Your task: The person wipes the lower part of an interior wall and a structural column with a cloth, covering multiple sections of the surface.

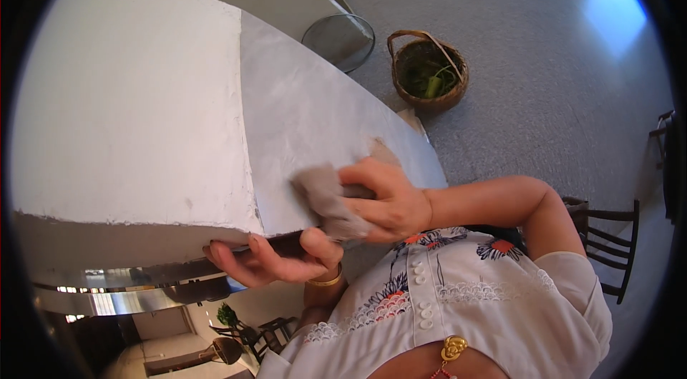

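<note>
My right hand (pixel 393 200) is closed around a grey-brown cloth (pixel 325 200), which is bunched under the fingers and blurred. It lies against a smooth grey surface (pixel 300 107) that meets a white panel (pixel 136 100) along a straight, slightly rough seam. Below the panel's near corner is my left hand (pixel 279 261), palm turned up and fingers apart. Its fingertips are at the lower edge of the panel; whether they press on it I cannot tell. A gold bracelet (pixel 325 280) circles the left wrist.
Beyond the grey surface, a wicker basket (pixel 458 82) with green vegetables stands on the grey floor (pixel 544 93). A round glass disc (pixel 347 42) is near the surface's far edge. Dark wooden chairs (pixel 615 239) stand at the right; more furniture shows at the lower left.
</note>
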{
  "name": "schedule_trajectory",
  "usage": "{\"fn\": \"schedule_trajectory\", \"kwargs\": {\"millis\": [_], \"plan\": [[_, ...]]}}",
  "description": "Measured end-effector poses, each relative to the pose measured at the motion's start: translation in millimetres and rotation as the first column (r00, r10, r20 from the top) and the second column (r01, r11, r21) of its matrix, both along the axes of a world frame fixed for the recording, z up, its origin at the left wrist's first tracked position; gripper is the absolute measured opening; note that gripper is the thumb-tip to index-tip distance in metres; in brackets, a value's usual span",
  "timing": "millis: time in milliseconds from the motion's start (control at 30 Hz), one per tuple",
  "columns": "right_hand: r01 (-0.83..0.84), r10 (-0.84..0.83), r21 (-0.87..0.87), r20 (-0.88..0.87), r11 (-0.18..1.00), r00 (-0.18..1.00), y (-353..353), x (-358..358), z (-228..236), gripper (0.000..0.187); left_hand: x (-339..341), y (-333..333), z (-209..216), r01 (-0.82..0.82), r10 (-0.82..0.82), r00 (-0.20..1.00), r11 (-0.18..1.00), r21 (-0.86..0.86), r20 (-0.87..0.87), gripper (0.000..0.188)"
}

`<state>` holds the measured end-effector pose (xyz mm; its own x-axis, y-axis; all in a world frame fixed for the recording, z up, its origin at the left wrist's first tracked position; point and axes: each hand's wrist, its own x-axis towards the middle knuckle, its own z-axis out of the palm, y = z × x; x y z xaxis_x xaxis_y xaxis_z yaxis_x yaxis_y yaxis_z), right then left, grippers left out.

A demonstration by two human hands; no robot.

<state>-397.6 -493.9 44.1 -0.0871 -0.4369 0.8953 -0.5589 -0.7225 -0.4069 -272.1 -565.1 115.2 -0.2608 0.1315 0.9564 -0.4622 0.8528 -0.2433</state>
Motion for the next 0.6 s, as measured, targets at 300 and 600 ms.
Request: {"fn": "schedule_trajectory", "kwargs": {"millis": [300, 600], "plan": [[0.021, -0.035, -0.184, -0.070, 0.983, 0.997, -11, -4, -16, 0.040, 2, 8, 6, -0.102, 0.104, 0.994, 0.994, -0.046, 0.044, 0.046], [0.040, -0.027, -0.305, 0.048, 0.952, 0.998, -37, -8, 36, 0.042, -11, 14, 5, -0.108, 0.107, 0.994, 0.994, -0.020, -0.015, 0.043]]}}
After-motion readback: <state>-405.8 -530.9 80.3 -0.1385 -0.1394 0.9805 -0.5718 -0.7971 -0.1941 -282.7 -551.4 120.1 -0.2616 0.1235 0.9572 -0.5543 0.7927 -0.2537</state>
